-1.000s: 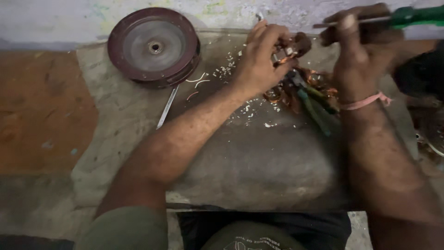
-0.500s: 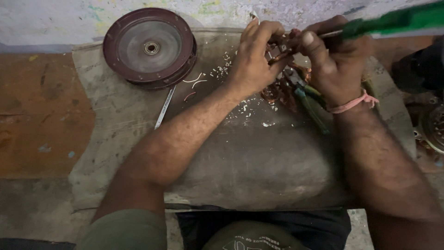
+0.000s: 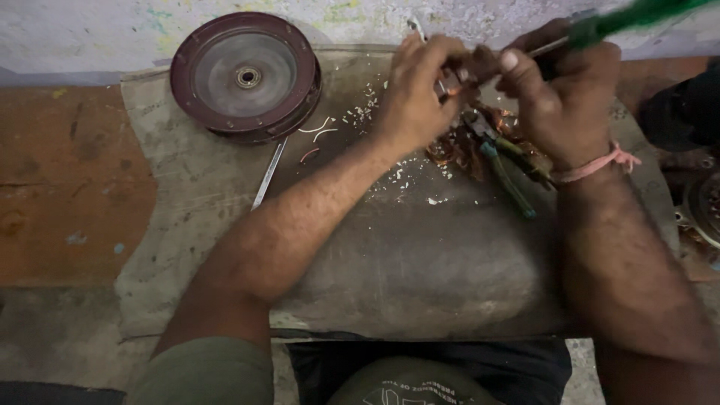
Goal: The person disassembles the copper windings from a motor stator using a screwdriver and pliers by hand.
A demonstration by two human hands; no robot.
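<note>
Screwdriver (image 3: 637, 15) raised; right hand (image 3: 562, 97) grips it

1. Pretty dim overall; your light's soft and comes from up top, off the pale wall (image 3: 112, 34).
2. Your lap's in deep shadow.
3. Green-handled screwdriver (image 3: 630, 15) is motion-blurred; no glare.

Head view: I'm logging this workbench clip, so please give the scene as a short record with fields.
left hand: grips a small metal part, mostly hidden
right hand: holds a green-handled screwdriver, tip at the part
wrist: pink band
surface: grey mat with white scraps
beside hands: copper wire coil, pliers
far left: dark red round wheel
near wheel: thin metal rod
</note>
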